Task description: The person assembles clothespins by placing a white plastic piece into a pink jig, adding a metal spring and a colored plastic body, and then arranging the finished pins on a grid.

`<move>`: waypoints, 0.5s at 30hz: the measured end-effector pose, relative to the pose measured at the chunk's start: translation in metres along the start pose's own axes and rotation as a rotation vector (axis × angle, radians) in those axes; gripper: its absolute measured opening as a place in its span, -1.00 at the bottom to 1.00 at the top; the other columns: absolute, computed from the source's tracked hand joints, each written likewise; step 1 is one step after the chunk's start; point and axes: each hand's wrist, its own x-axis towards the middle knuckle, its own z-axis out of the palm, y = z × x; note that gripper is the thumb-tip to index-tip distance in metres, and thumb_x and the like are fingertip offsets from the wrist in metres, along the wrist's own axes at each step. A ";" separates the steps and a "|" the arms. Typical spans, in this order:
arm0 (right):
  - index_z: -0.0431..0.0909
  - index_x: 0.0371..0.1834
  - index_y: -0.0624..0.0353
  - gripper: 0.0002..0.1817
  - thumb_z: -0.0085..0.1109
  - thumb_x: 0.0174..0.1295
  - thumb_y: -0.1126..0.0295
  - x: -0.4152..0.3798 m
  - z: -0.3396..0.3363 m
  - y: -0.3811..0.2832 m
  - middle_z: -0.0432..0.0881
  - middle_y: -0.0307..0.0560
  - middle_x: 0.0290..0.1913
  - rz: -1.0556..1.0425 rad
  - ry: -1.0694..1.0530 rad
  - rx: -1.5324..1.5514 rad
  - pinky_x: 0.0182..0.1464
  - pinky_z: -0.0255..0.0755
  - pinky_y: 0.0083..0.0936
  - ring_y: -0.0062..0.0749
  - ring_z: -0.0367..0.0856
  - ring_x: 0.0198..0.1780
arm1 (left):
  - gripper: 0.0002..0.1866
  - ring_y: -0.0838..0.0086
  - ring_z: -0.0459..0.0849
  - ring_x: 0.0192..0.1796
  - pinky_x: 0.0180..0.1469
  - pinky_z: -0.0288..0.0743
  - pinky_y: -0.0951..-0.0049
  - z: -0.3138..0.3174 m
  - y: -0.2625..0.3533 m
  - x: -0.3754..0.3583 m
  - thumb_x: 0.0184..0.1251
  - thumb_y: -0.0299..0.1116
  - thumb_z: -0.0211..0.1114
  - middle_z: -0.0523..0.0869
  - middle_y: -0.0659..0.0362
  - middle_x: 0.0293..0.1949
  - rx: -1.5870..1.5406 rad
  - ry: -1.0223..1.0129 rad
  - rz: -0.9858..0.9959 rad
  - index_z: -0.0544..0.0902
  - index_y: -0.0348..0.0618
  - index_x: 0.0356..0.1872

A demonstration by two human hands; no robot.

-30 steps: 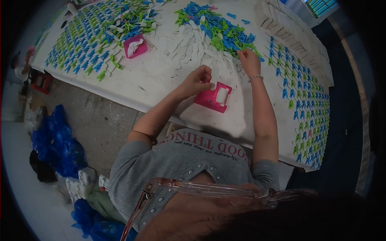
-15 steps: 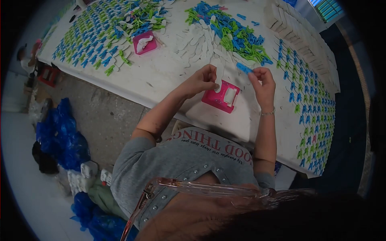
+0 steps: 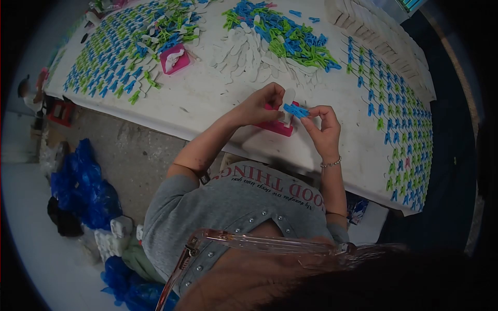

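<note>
My left hand (image 3: 261,105) pinches a white, flat, sole-shaped piece (image 3: 290,95) between thumb and fingers, its rounded end pointing up. In my right hand (image 3: 324,130) is a blue clothespin (image 3: 295,110), gripped by the fingertips at its right end. The clothespin's other end meets the white piece, overlapping its lower part. Beneath both hands sits a pink tray (image 3: 277,127), partly covered by them. Just beyond lies a pile of white sole-shaped pieces (image 3: 244,54), with a heap of blue and green clothespins (image 3: 290,41) behind it.
Rows of clipped pieces (image 3: 397,124) line the table's right side, beside stacked white bundles (image 3: 381,39). More rows (image 3: 106,59) cover the left, near a second pink tray (image 3: 181,62) holding something white. Blue plastic bags (image 3: 85,184) lie on the floor. Another person (image 3: 32,96) is at far left.
My right hand has moved left, bringing the blue clothespin to the white piece in my left hand. The view has shifted slightly.
</note>
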 end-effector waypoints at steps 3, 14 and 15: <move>0.53 -0.27 0.25 -0.83 0.32 0.19 0.44 0.000 -0.002 0.004 0.59 -0.25 -0.29 0.014 0.029 -0.073 -0.07 0.41 -0.60 -0.62 0.49 -0.23 | -0.55 0.65 0.41 -0.17 -0.05 0.32 0.61 -0.002 -0.003 0.003 0.07 -0.59 0.34 0.46 0.31 -0.23 -0.007 -0.008 -0.004 0.38 -0.12 -0.01; 0.56 -0.32 0.22 -0.79 0.12 0.38 0.31 0.060 -0.119 0.114 0.55 -0.26 -0.48 0.570 0.717 0.427 -0.47 0.46 -0.57 -0.61 0.46 -0.53 | -0.57 0.06 0.56 -0.03 -0.04 0.45 0.17 -0.089 -0.062 0.036 0.04 -0.34 0.43 0.59 -0.05 -0.09 1.186 0.485 -0.001 0.53 -0.19 -0.06; 0.54 -0.34 0.24 -0.79 0.09 0.39 0.32 0.065 -0.127 0.122 0.55 -0.23 -0.49 0.600 0.775 0.475 -0.47 0.50 -0.53 -0.59 0.47 -0.53 | -0.59 0.07 0.56 -0.05 -0.05 0.45 0.16 -0.089 -0.066 0.035 0.05 -0.35 0.41 0.60 -0.05 -0.13 1.185 0.516 0.013 0.52 -0.19 -0.06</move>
